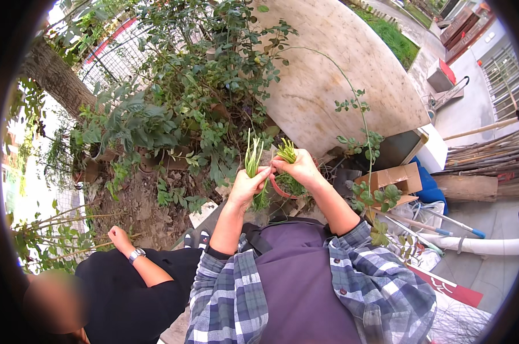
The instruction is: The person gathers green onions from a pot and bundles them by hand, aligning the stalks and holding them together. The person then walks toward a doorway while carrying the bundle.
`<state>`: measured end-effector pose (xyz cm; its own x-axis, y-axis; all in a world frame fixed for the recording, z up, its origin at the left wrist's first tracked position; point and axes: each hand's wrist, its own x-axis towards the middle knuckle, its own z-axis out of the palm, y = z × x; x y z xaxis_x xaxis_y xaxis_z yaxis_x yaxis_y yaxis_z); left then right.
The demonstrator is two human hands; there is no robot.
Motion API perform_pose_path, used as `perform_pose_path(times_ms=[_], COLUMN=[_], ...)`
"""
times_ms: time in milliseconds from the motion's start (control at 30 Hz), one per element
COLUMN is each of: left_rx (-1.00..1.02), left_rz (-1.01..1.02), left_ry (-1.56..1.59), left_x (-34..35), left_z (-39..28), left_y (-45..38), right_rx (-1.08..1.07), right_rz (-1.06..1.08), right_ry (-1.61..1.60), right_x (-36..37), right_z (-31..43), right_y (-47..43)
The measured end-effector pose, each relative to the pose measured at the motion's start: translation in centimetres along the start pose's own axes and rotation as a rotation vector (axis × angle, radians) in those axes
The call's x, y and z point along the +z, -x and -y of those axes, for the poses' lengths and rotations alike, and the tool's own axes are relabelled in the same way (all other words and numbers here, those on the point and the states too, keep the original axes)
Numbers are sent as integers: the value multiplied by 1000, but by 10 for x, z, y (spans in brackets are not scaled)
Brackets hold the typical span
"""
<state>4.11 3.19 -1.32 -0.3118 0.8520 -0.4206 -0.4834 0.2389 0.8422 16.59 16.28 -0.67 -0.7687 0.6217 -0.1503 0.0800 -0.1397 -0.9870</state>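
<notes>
My left hand (244, 187) is closed around a bunch of long green stems (253, 157); their feathery leaves hang below the fist. Close beside it, my right hand (300, 168) grips a second, shorter bunch of green stems (287, 151), cut ends upward. The thumbs and fingertips of both hands nearly meet between the bunches; whether they pinch something thin there I cannot tell. Just beneath my right hand is a reddish round container (281, 192) with fine green leaves in it, partly hidden by the hand.
Another person in black (130, 296), wearing a wristwatch, is at my left. Leafy shrubs (190, 86) and a tree trunk (59, 79) stand ahead. A large stained stone slab (328, 81) lies ahead right. At right are an open cardboard box (390, 178), long-handled poles, a white pipe (483, 246) and stacked sticks (491, 155).
</notes>
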Motion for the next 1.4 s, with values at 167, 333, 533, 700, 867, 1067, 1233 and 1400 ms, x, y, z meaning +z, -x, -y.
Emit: perform_pose_path(times_ms=[167, 333, 533, 700, 867, 1067, 1233, 1400], left_rx=[-50, -85, -60, -67, -63, -70, -36, -27], left_rz=[73, 64, 17, 2, -34, -45, 3, 24], left_ry=[91, 80, 47, 26, 28, 60, 130, 93], left_x=[-7, -9, -20, -23, -22, -20, -9, 3], left_z=[3, -5, 1, 4, 6, 12, 12, 8], left_y=[-3, -3, -9, -13, -14, -19, -22, -19], right_rx=[98, -34, 135, 184, 207, 114, 166, 348], right_rz=[-70, -261, -302, -389, -449, -538, -329, 148], right_ry=[-6, 232, 668, 896, 897, 843, 36, -451], right_x=[-7, -34, -67, -84, -92, -105, -60, -19], right_z=[-5, -27, -35, -43, -34, -66, -39, -17], right_y=[-5, -16, -13, -11, -6, -9, -11, -4])
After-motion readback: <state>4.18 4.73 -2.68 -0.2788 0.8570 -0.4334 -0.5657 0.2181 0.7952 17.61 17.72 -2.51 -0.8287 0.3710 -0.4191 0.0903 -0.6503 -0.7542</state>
